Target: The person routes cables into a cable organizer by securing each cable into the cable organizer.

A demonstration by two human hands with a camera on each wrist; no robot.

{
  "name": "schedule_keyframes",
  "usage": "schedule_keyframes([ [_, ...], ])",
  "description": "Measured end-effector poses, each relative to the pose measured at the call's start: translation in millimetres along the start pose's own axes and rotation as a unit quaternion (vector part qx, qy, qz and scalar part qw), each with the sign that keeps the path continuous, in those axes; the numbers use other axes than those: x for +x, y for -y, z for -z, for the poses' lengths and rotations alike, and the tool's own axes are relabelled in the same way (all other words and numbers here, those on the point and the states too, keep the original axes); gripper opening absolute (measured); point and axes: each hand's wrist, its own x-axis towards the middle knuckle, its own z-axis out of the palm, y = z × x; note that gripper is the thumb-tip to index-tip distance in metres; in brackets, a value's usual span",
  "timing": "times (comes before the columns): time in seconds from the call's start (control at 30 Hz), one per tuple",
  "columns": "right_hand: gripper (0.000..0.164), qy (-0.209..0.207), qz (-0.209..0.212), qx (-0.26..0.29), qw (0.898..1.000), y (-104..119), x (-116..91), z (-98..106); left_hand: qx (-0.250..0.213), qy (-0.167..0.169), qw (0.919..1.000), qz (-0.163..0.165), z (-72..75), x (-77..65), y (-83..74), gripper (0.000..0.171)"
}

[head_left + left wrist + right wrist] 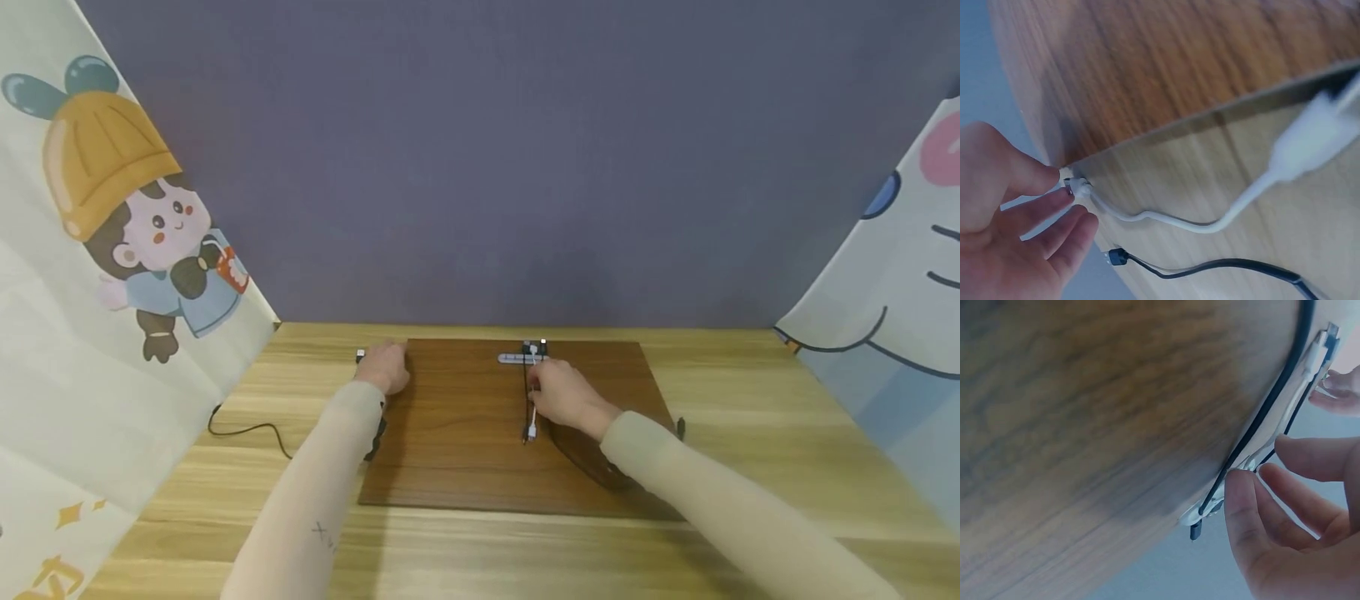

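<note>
In the head view my left hand [384, 367] is at the far left corner of a brown wooden board [450, 433]. Seen from the left wrist, its thumb and fingertip pinch the small plug end of a white cable [1188, 225]; a larger white plug [1310, 134] forms the other end. My right hand [562, 390] bends over a second white cable [533, 412], pinching it partway along in the right wrist view. This cable runs through a pale cable clip strip [513, 358] near the board's far edge, with black cables [1272, 394] beside it.
A black cable with a USB plug [1117, 256] lies beside the left hand's white cable. Another black cable [255, 428] curves across the light wood table [187, 517] at left. A black plug [681, 428] lies right of the board. A grey-blue wall [480, 167] rises behind.
</note>
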Motion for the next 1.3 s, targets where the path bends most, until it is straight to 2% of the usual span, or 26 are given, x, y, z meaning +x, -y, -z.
schedule_keyframes([
  [0.23, 0.019, -0.004, 0.020, -0.009, 1.000, 7.2, -3.5, -2.0, -0.017, -0.017, 0.9997, 0.000, -2.1, -2.3, 5.0, 0.054],
  [0.47, 0.012, -0.013, 0.045, -0.022, 0.999, 13.0, -7.7, -4.6, -0.016, -0.017, 0.9997, 0.007, -3.6, -4.5, 6.5, 0.053],
  [0.67, 0.010, -0.019, 0.054, -0.038, 0.998, 18.9, -9.8, -6.1, -0.021, -0.027, 0.9994, 0.005, 0.7, -7.6, 8.1, 0.027],
  [0.77, 0.012, -0.020, 0.055, -0.039, 0.998, 22.7, -10.8, -5.9, -0.030, -0.018, 0.9993, 0.009, 5.4, -8.4, 9.7, 0.024],
  [0.9, 0.011, -0.024, 0.064, -0.030, 0.997, 26.9, -11.9, -6.5, -0.043, 0.008, 0.9990, 0.012, 11.5, -9.6, 9.2, 0.029],
  [1.07, 0.006, -0.036, 0.075, -0.028, 0.996, 32.0, -13.0, -7.7, -0.040, 0.000, 0.9991, -0.018, 17.1, -10.9, 5.6, 0.024],
  [1.3, 0.012, -0.027, 0.081, -0.005, 0.996, 43.0, -12.7, -9.7, -0.067, -0.005, 0.9964, -0.052, 27.8, -15.6, -0.3, 0.025],
])
